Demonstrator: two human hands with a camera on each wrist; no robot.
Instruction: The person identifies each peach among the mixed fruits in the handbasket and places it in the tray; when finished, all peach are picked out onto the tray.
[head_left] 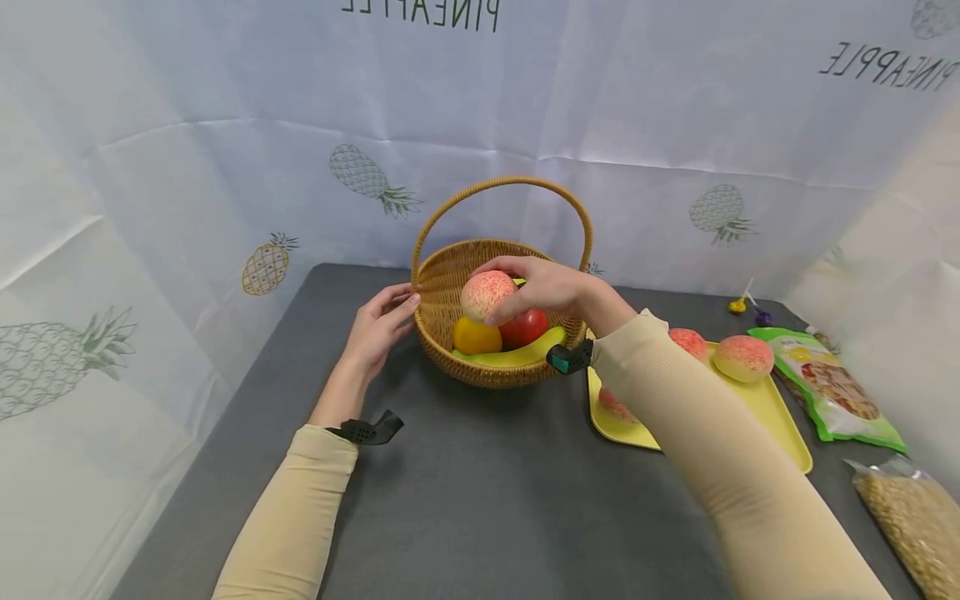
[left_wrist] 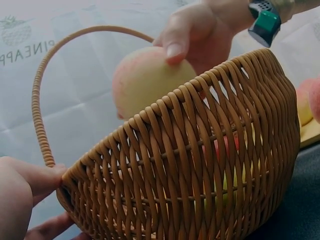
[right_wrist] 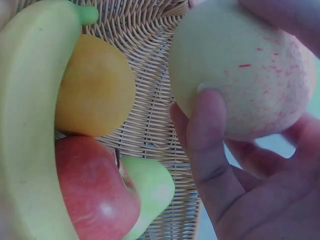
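Observation:
A pink-speckled peach (head_left: 489,296) is in my right hand (head_left: 542,287), held between thumb and fingers above a woven basket (head_left: 442,279) with a tall arched handle. In the right wrist view the peach (right_wrist: 240,75) hangs beside the basket's fruit. There lie a banana (right_wrist: 30,120), an orange-yellow round fruit (right_wrist: 97,87), a red apple (right_wrist: 95,190) and a green fruit (right_wrist: 152,187) partly hidden by the apple. My left hand (head_left: 378,329) touches the basket's left side, near the handle's base. From the left wrist view, its fingers (left_wrist: 42,180) rest against the rim and outer wall.
Right of the basket, a yellow tray (head_left: 776,425) carries several peaches (head_left: 742,358), partly behind my right sleeve. Beyond lie a green-and-white food bag (head_left: 836,383), a clear bag of pale grains (head_left: 911,521), and two lollipops (head_left: 738,306). A pineapple-print curtain (head_left: 465,108) borders the grey table (head_left: 480,483).

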